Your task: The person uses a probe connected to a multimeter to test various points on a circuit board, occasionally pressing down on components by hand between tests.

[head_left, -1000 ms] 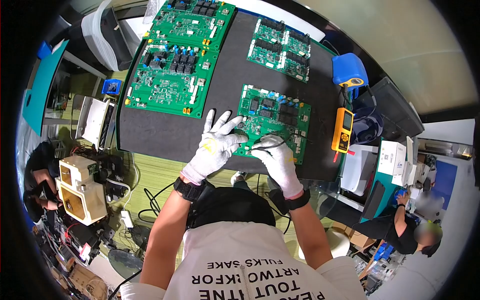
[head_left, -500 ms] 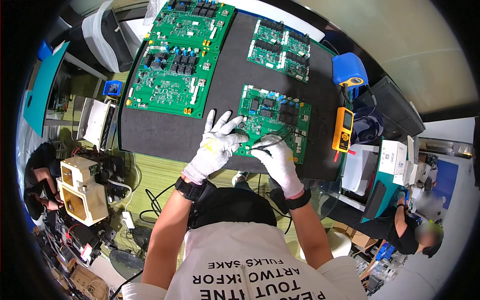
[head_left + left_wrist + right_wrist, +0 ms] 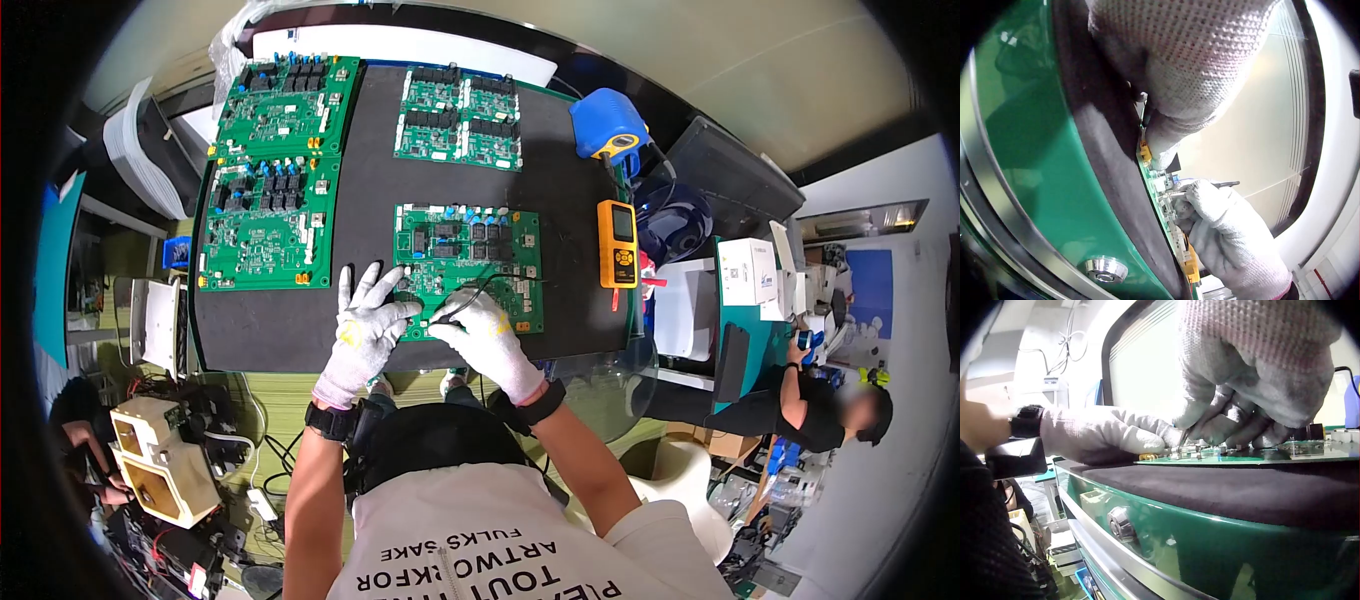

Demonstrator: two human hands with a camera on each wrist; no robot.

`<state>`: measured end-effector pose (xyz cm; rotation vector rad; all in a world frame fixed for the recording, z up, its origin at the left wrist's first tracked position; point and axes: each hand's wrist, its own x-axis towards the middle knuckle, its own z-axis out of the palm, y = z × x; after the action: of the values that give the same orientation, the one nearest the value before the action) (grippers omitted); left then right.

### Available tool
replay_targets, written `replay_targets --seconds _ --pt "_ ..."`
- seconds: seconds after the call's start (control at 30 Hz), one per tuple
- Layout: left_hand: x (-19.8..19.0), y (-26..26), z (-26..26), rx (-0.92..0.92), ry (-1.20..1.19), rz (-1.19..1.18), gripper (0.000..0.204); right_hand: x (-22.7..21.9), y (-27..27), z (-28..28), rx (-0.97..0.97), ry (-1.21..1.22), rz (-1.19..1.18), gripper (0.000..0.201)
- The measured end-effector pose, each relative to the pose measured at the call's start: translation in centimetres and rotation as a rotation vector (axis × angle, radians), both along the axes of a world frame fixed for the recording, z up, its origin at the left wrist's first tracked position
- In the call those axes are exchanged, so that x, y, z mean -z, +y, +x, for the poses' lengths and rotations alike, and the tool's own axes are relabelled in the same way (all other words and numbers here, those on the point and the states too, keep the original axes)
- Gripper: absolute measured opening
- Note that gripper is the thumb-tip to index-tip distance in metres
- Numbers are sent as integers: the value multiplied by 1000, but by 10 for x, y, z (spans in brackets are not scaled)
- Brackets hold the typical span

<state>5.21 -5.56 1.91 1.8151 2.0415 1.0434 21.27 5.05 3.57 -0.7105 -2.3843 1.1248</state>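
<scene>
A green circuit board (image 3: 465,255) with black relays and blue parts lies flat on the dark mat, near the table's front edge. My gloved left hand (image 3: 365,335) rests at its left side, fingers spread; the thumb and forefinger touch the board's edge. In the left wrist view, one fingertip is at a yellow connector (image 3: 1145,153). My gloved right hand (image 3: 485,335) pinches a slim dark tool (image 3: 1225,184) with a thin metal tip (image 3: 1182,439). That tip is down among small parts by the board's front left corner. Most of the tool is hidden by the fingers.
Two larger green boards (image 3: 265,235) lie at the left, and a panel of small boards (image 3: 460,140) at the back. On the right are a yellow handheld meter (image 3: 618,245) and a blue device (image 3: 607,125). Another person (image 3: 800,400) is at a bench far right.
The head view has turned, so the table and boards appear shifted left, and the near boards lower. Both hands keep their places on the board, and the right still pinches the slim tool.
</scene>
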Motion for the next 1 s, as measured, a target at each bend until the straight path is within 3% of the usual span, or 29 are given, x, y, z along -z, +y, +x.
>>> replay_targets --seconds 0.2,0.3,0.4,0.43,0.57,0.7,0.73,0.87,0.93,1.0 --pt "0 0 0 5 9 -4 24 1 0 1 -12 7 -13 12" --pt "3 -1 0 7 15 9 23 5 -1 2 -47 71 90 8" --pt "2 -1 0 8 20 -11 20 1 1 4 -7 81 -113 8" --pt "4 -1 0 10 20 -17 21 0 3 5 44 102 -249 9" --pt "5 -3 -5 68 -23 -91 20 -15 13 18 239 83 -390 12" --pt "-14 2 -27 84 -249 -161 21 -22 25 50 452 126 -364 12" --pt "-13 7 -31 28 -464 -119 23 -21 26 60 513 153 -396 12" --pt "-28 39 -44 -13 -266 -55 36 -5 23 88 655 286 -538 11" --pt "-17 58 -50 57 54 -60 50 -1 17 96 728 122 -455 12" --pt "-6 71 -52 100 127 -73 62 -10 8 98 752 192 -555 13"
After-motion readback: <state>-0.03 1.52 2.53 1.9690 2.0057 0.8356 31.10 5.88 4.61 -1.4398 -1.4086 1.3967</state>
